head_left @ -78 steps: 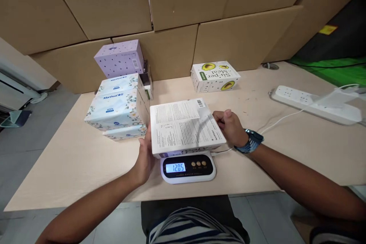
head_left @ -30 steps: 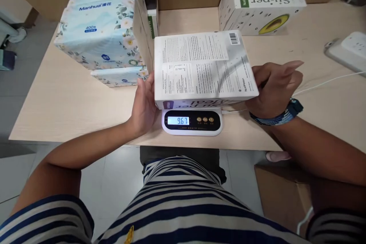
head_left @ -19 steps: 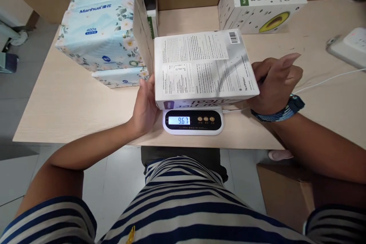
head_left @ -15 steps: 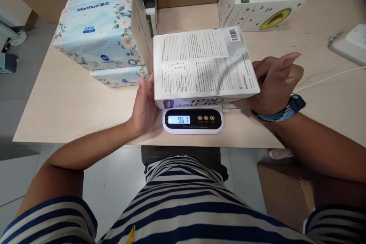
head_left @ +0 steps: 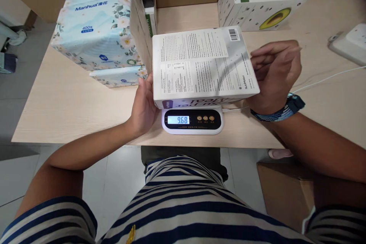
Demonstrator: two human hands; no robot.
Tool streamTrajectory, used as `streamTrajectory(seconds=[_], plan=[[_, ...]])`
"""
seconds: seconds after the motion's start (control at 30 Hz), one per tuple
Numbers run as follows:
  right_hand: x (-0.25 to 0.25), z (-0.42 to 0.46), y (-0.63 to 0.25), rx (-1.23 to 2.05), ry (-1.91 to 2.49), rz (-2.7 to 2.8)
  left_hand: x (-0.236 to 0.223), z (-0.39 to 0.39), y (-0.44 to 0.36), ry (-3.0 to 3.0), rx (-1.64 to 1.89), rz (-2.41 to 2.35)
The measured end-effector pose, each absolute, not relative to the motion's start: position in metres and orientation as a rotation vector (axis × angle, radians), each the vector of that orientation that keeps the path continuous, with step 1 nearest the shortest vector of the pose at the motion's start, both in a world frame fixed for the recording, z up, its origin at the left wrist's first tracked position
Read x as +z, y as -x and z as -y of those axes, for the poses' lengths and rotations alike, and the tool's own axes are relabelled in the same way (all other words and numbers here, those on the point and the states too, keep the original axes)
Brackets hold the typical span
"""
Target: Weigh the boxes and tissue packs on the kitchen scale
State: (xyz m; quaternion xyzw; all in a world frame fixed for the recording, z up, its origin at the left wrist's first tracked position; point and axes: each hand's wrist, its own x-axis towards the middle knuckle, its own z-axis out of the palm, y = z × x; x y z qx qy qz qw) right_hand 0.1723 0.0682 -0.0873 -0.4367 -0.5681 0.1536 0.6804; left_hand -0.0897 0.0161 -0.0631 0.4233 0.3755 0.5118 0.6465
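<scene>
A white Super Meal box (head_left: 197,65) lies on a kitchen scale (head_left: 192,126), its printed back facing up and its barcode at the far right corner. The scale's lit display (head_left: 178,119) reads about 9.68. Beside the box's left edge is my left hand (head_left: 143,105), thumb raised and apart from the fingers, which are partly hidden; whether they touch the box I cannot tell. My right hand (head_left: 276,72), with a blue patterned band at the wrist, hovers at the box's right edge, fingers loosely bent and holding nothing.
Manhua tissue packs (head_left: 94,30) are stacked at the left. An avocado-printed Super Meal box (head_left: 263,2) stands at the back right. A white power strip (head_left: 350,45) and a white cable (head_left: 328,79) lie on the right. A cardboard box (head_left: 283,194) is below the table.
My right hand's fingers have unfolded and come away from the box's right edge. The display has gone from 9.67 to 9.68. My left hand has stayed nearly still.
</scene>
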Motion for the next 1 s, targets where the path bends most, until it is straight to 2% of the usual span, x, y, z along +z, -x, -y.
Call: streamTrajectory(seconds=[0.5,0.73,1.0], plan=[[-0.11,-0.051,-0.161,0.948,1.219,1.169,-0.072,-0.007,0.097,-0.964,1.253,-0.825],[-0.093,-0.047,-0.147,1.121,1.141,1.012,-0.081,-0.003,0.103,-1.006,1.274,-0.906],[-0.092,-0.028,-0.146,1.426,0.874,1.294,-0.09,0.003,0.102,-1.053,1.292,-0.766]])
